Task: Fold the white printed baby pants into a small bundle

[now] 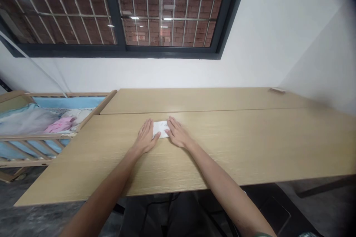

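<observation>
A small white rectangular piece point(160, 129) with faint marks, which looks like folded paper or tissue, lies flat on the wooden table point(236, 140). My left hand point(146, 137) rests palm down at its left edge, fingers stretched forward and thumb on its near corner. On the opposite side, my right hand point(177, 132) lies flat too, its fingertips and thumb touching the right edge. Both hands are open, and part of the piece's edges is hidden beneath them.
A wooden crib point(96, 111) with bedding and a pink cloth point(60, 124) stands against the table's left side. A small flat object point(277, 90) lies at the far right by the wall. Behind the table is a barred window point(172, 47). A black chair-like surface point(274, 207) sits below right.
</observation>
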Demonstrator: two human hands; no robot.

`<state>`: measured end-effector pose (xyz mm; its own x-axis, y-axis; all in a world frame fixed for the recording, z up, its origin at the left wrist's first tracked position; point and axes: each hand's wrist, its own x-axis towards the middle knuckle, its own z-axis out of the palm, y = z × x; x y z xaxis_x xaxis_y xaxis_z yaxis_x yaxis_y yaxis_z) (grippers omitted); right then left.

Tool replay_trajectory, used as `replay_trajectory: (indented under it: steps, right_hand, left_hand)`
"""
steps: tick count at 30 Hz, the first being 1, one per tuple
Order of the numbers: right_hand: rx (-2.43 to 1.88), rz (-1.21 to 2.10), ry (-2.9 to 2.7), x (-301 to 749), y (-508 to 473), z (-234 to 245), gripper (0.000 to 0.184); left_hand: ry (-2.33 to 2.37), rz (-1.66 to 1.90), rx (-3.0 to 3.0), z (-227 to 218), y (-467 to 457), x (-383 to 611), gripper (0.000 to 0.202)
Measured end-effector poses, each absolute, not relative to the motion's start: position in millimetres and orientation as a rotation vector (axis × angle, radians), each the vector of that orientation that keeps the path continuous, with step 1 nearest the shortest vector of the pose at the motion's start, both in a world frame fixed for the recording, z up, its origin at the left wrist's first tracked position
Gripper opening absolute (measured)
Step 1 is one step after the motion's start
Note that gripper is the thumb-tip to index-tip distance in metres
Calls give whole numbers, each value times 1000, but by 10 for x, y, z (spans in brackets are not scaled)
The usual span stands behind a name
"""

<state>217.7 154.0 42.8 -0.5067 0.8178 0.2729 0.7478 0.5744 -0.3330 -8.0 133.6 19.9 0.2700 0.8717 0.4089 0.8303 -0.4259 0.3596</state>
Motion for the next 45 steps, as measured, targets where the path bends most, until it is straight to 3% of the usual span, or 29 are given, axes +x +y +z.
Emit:
replay_trajectory:
  steps: [4,9,14,21,27,33,45]
  right_hand:
    - [-1126,181,-2449,2251,1488,498,67]
    - [-1109,262,-2449,2293,1560,467,69]
    - [-1079,324,-2295,2270,1719,352,59]
    - [-1087,525,-2018,2212,1720,497,38]
    - [-1071,724,-1692,2056,1874,845,49]
    - [-1318,985,-1605,1991,2127,863,53]
    - [-1408,892,-1743,1905,2400,366,39]
  left_hand:
    - [1503,819,2475,345,1331,-178,64]
    - [1508,761,2482,310,1359,-188,70]
    - [1499,845,2476,295,1426,-193,41]
    - [1543,1156,2303,443,1399,-191,25]
    - [1397,1460,1688,468,1346,-26,36]
    - [1670,1007,1779,468,1283,62,44]
    - [1974,440,2054,587,1148,107,38]
